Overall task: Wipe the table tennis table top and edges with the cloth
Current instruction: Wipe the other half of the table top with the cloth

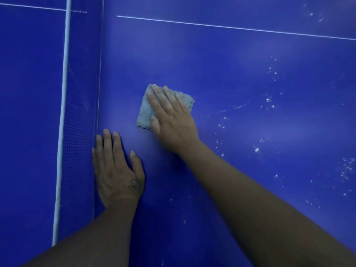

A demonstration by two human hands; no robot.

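Observation:
A folded grey cloth point(144, 112) lies on the blue table tennis table top point(240, 78), a little right of the net. My right hand point(173, 116) presses flat on the cloth with straight fingers pointing up and left. My left hand point(115, 170) rests flat on the table top beside the base of the net, fingers straight, holding nothing. The cloth's right part is hidden under my right hand.
The net point(77, 132) with its white top band point(61, 112) runs top to bottom at the left. A white line point(231, 26) crosses the far side. White specks and crumbs point(269, 101) are scattered over the table's right part.

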